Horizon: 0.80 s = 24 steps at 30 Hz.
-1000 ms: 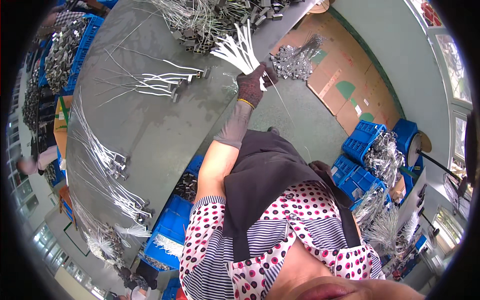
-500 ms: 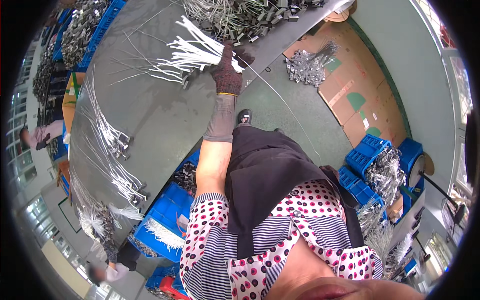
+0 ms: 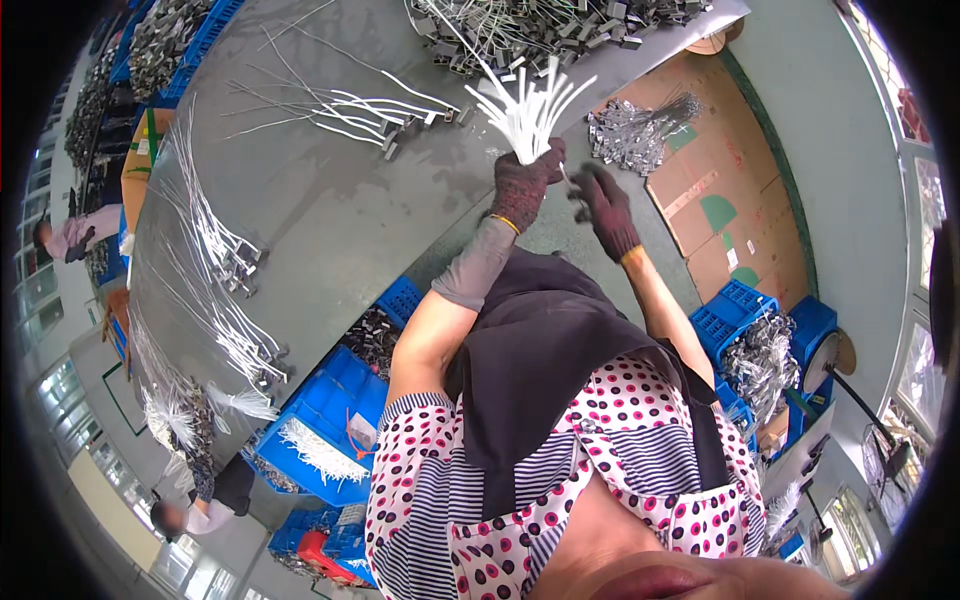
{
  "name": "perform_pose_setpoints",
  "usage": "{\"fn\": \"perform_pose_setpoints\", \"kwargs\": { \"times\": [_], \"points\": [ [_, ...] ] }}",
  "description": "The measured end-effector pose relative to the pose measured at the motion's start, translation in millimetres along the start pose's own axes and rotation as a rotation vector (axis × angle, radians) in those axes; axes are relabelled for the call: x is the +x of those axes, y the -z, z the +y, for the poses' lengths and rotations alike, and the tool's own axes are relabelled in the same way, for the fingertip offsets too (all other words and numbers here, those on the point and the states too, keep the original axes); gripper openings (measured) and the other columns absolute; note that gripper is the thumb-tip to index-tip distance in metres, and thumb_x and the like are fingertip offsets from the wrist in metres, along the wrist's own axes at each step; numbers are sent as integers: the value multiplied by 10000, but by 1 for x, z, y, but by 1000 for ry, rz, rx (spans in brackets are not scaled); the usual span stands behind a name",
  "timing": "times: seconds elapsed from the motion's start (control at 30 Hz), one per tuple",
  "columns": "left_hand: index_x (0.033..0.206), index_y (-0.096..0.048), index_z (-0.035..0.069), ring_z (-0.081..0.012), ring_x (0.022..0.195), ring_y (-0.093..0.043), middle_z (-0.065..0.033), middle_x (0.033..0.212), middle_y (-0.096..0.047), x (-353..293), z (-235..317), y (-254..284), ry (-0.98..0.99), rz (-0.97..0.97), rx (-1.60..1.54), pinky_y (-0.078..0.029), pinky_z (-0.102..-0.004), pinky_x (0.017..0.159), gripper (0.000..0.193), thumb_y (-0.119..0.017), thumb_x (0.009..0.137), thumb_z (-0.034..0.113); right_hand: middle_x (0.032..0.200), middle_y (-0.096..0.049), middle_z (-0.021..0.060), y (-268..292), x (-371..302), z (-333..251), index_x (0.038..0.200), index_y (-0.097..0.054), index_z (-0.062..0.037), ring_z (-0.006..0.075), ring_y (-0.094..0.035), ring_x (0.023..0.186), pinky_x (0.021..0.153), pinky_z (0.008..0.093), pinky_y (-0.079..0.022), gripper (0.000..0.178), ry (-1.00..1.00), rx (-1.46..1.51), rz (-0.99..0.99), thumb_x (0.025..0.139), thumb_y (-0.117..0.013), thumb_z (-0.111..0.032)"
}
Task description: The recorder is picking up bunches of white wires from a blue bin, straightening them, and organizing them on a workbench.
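Note:
My left hand (image 3: 522, 190), in a dark knitted glove with a grey sleeve, is closed around a bundle of white sleeved wires (image 3: 525, 115). Their white ends fan out above the fist, over the table's edge. Just right of it, my right hand (image 3: 605, 208), gloved too, has its fingers curled, somewhat blurred. A small pale strip shows between the hands; what the right fingers hold is unclear. A smaller group of white sleeved wires with grey block ends (image 3: 390, 120) lies on the grey table (image 3: 330, 220), left of my left hand.
A heap of wires with dark grey blocks (image 3: 560, 35) covers the table's far end. More wire bundles (image 3: 225, 250) lie along its left side. Flattened cardboard (image 3: 700, 190) bears a metallic bundle (image 3: 640, 135). Blue crates (image 3: 735, 310) stand right, another (image 3: 335, 410) lower left. Other people work far left.
My left hand has lifted the white wire bundle off the table, moving right and nearer me. My right hand has come up from beside my waist to the left one.

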<state>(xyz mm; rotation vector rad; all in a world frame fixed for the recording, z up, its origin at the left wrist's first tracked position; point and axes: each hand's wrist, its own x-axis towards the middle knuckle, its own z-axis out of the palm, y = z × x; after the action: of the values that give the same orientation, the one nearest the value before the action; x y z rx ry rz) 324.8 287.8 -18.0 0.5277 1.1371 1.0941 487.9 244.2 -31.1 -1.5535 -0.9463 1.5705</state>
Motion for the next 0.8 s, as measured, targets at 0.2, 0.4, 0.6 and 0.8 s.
{"fn": "perform_pose_setpoints", "kwargs": {
  "times": [0.2, 0.4, 0.6, 0.8],
  "points": [
    [983, -699, -10, -121, 741, -656, -54, 848, -716, 14, 9, 27, -352, 64, 319, -535, -297, 656, 158, -678, 903, 124, 1146, -659, 171, -79, 71, -54, 1302, -547, 41, 210, -648, 919, 686, 330, -544, 555, 165, -14, 42, 960, -567, -396],
    [1036, -710, -6, -112, 799, -655, -50, 959, -710, 29, 47, 67, -263, 182, 159, -534, -286, 740, 233, -738, 872, 157, 1079, -662, 176, -106, 90, -90, 1188, -570, 53, 223, -662, 867, 678, 331, -567, 498, 88, 49, -72, 962, -580, -390],
    [901, -735, 22, -156, 633, -637, -29, 771, -710, 57, 68, 164, -333, 839, 1109, -517, -325, 583, 280, -771, 839, 293, 831, -680, 135, -75, 175, -67, 1032, -649, 41, 222, -675, 713, 606, 341, -548, 403, -125, 127, 165, 911, -640, -343],
    [864, -739, 32, -102, 520, -585, -50, 728, -706, 49, 82, 149, -320, 689, 648, -463, -280, 455, 172, -713, 839, 199, 828, -687, 120, -71, 197, -53, 989, -669, 19, 191, -670, 696, 593, 323, -533, 230, -70, 184, 214, 876, -663, -181]
  ]
}}
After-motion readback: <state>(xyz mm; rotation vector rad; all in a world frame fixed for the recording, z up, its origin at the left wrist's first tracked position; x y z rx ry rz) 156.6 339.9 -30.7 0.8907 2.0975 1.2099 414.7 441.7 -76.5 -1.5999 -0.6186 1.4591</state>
